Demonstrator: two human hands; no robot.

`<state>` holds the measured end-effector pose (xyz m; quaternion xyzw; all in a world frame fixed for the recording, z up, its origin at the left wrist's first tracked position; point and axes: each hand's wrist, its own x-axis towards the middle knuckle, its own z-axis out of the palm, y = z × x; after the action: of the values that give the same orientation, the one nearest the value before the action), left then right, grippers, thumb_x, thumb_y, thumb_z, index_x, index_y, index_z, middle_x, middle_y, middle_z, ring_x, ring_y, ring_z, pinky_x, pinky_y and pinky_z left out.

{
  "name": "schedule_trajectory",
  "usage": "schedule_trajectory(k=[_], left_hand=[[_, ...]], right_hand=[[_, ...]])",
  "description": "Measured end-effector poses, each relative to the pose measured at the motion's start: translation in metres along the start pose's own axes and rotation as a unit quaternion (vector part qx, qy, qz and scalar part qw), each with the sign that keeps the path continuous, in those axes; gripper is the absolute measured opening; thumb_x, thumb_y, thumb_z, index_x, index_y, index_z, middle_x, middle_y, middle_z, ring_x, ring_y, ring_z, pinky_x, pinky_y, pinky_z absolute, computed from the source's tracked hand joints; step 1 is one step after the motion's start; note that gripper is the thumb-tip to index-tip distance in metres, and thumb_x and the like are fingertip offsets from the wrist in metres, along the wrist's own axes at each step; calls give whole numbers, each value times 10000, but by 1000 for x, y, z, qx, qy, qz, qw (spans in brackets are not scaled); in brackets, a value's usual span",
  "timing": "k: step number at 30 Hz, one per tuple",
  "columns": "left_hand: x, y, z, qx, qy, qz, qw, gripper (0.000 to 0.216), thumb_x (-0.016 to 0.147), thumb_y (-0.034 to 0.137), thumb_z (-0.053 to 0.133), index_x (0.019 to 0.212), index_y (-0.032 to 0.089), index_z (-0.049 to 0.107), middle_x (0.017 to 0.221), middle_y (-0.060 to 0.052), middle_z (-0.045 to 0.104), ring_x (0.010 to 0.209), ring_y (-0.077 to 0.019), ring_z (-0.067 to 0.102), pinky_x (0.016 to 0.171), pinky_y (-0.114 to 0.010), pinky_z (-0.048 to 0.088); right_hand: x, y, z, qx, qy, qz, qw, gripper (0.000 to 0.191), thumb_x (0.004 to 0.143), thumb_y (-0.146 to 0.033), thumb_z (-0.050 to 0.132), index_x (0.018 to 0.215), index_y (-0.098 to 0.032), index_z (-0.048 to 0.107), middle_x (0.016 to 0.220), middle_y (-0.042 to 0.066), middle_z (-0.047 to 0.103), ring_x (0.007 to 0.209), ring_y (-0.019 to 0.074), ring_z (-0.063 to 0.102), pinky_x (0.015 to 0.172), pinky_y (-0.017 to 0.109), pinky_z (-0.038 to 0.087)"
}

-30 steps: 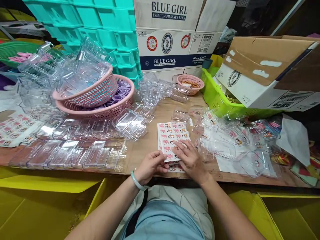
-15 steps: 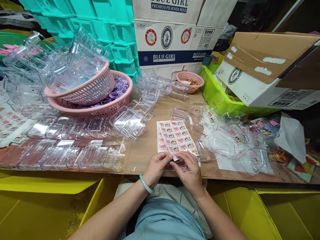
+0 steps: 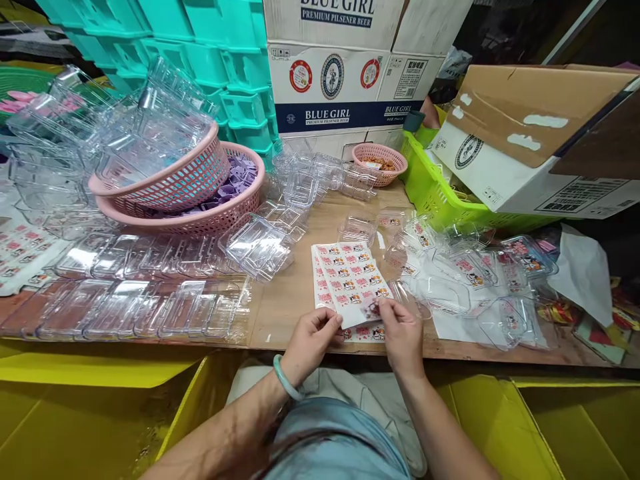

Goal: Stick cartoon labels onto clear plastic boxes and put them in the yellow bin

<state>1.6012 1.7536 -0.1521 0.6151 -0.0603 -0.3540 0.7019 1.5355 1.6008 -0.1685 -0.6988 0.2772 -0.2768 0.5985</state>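
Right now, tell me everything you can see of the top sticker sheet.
The top sticker sheet is white, looks like paper, and carries rows of cartoon cats and pink print above a bare lower strip. It lies askew over other sheets on the table. The left hand pinches its lower left corner; the right hand holds what looks like a blurred sticker over its lower right.

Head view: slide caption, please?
Left hand holds a sticker sheet, right hand pinches a sticker over it, clear plastic cases on either side.
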Motion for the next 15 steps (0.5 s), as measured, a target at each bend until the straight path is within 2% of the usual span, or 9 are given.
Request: schedule_trajectory(k=[3, 5, 7, 8, 9, 12, 13, 14, 15], left_hand=[[-4, 0, -11, 4, 2, -23, 1000, 395, 687, 535, 678, 647, 173, 525, 629, 1, 568, 589, -145, 574, 598, -256, 459], [-10, 0, -18, 38, 63, 33, 997, 329, 690, 473, 701, 693, 178, 556, 675, -7, 563, 617, -142, 550, 596, -249, 445], [-17, 3, -21, 78, 159, 129, 976, 277, 667, 395, 747, 792, 188, 611, 803, -31, 577, 704, -149, 543, 643, -244, 446], [-20, 5, -20, 87, 183, 167, 965, 277, 667, 370, 756, 840, 194, 632, 875, -45, 582, 760, -156, 545, 683, -245, 451], [-22, 8, -17, 83, 171, 183, 965, 276, 687, 365, 746, 881, 197, 646, 936, -57, 587, 818, -165, 550, 728, -248, 455], [-19, 15, -3, -32, 11, 111, 993, 272, 790, 416, 649, 917, 176, 661, 953, -69, 623, 880, -178, 573, 779, -266, 469], [-14, 16, 0, -91, -21, 76, 993, 282, 802, 424, 635, 926, 172, 659, 932, -62, 633, 864, -171, 580, 768, -265, 475], [-9, 17, 3, -144, -26, 51, 988, 281, 798, 423, 642, 922, 171, 655, 911, -52, 636, 844, -159, 583, 753, -258, 480], [-3, 18, 4, -185, -12, 40, 982, 272, 783, 415, 662, 900, 170, 651, 890, -41, 636, 822, -146, 583, 740, -248, 483]], right_hand=[[18, -5, -7, 143, 87, 33, 985, 218, 749, -388, 688, 755, -170, 682, 723, 11, 697, 667, 164, 638, 663, 308, 539], [26, -15, -14, 174, 149, 8, 973, 212, 773, -389, 660, 774, -177, 673, 726, 12, 698, 643, 165, 651, 665, 340, 561], [26, -26, -19, 95, 189, -85, 974, 193, 830, -362, 601, 834, -189, 688, 794, 34, 713, 702, 186, 676, 721, 385, 573], [23, -31, -20, 22, 179, -157, 971, 173, 848, -326, 583, 878, -200, 699, 858, 47, 722, 772, 202, 687, 778, 409, 568], [18, -34, -18, -58, 142, -236, 959, 163, 855, -279, 576, 934, -215, 704, 926, 55, 726, 851, 216, 689, 841, 427, 554], [2, -37, -3, -215, -78, -430, 873, 305, 831, -142, 582, 1099, -259, 668, 1068, 51, 711, 1008, 228, 663, 960, 451, 509], [-2, -36, 4, -224, -134, -459, 849, 349, 823, -127, 586, 1138, -263, 648, 1106, 54, 699, 1044, 232, 649, 976, 460, 501], [-4, -34, 10, -220, -165, -464, 842, 376, 819, -129, 596, 1171, -258, 627, 1160, 65, 676, 1097, 240, 623, 996, 471, 485], [-5, -32, 16, -203, -166, -443, 857, 396, 818, -149, 611, 1202, -246, 605, 1226, 84, 638, 1155, 250, 585, 1012, 480, 469]])
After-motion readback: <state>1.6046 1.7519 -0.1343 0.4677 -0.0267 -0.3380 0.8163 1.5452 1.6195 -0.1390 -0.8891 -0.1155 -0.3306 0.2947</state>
